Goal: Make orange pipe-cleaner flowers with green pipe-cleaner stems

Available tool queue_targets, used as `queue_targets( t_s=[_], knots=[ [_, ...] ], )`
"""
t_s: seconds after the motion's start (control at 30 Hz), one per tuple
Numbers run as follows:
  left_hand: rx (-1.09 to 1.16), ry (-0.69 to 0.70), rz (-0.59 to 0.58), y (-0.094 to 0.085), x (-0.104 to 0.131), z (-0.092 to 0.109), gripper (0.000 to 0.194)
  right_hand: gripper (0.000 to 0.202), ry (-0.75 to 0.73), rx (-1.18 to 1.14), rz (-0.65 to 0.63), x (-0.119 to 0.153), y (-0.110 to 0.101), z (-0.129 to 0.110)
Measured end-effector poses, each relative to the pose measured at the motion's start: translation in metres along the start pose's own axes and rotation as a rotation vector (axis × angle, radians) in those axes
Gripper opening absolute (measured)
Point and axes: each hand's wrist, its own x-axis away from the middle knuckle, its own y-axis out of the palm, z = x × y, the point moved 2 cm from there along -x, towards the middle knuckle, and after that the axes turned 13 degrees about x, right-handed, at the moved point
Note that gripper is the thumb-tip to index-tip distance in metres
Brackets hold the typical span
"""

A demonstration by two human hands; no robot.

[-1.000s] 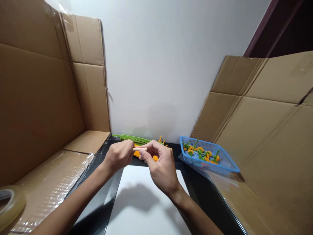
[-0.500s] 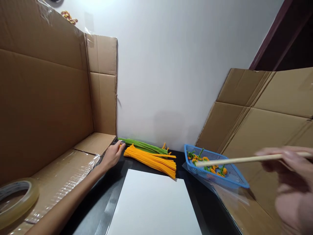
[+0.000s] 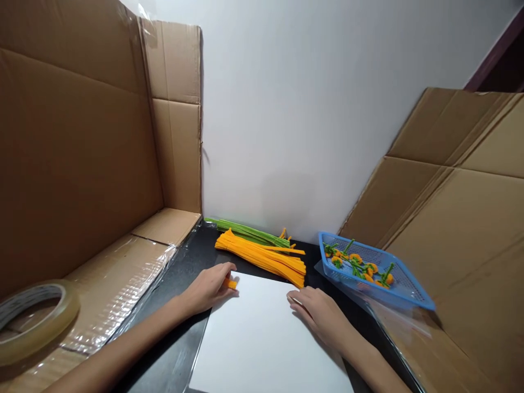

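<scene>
The left hand (image 3: 210, 286) pinches a short orange piece (image 3: 231, 284) at the far left corner of the white sheet (image 3: 266, 338); the fingertips curl around it, so only its end shows, poking rightward over the sheet toward the other hand. The right hand (image 3: 323, 314) rests at the far right corner, thumb and fingers brought close together; a pale sliver shows between them, too small for me to tell whether it is held. The orange piece thus lies within the left fingers and across the sheet's width from the right ones.

Beyond the sheet lies a bundle of orange chenille stems (image 3: 262, 256), its long axis slanting from far left to near right; its near end sits just beside the right fingers, making that hand the nearer one to it; green chenille stems (image 3: 245, 232) lie behind, roughly parallel, along the wall (image 3: 266, 120). A blue basket (image 3: 393, 295) of small orange-and-green flowers (image 3: 355, 259) stands to the right, apart from both hands.
</scene>
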Motion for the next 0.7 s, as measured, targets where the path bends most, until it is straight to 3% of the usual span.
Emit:
queue_targets(
  t_s=[0.1, 0.2, 0.4, 0.47, 0.57, 0.7],
  knots=[
    [0.065, -0.018, 0.030, -0.001, -0.001, 0.000, 0.042, 0.026, -0.014, 0.034, 0.124, 0.004, 0.024, 0.008],
    [0.126, -0.021, 0.044, -0.001, -0.001, 0.001, 0.038, 0.033, -0.028, 0.139, 0.289, 0.009, 0.032, 0.013],
    [0.183, 0.058, 0.030, 0.001, -0.001, -0.003, 0.024, 0.025, -0.065, 0.236, 0.464, -0.001, 0.008, -0.007],
    [0.204, 0.083, 0.026, 0.002, -0.001, -0.004, 0.022, 0.026, -0.083, 0.217, 0.468, -0.024, -0.005, -0.017],
    [0.288, 0.032, 0.056, 0.002, -0.001, -0.007, 0.026, 0.030, -0.046, 0.175, 0.387, -0.080, -0.016, -0.025],
    [0.429, 0.007, 0.107, 0.000, -0.003, -0.011, 0.034, 0.028, 0.022, 0.122, 0.264, -0.163, -0.012, -0.024]
  ],
)
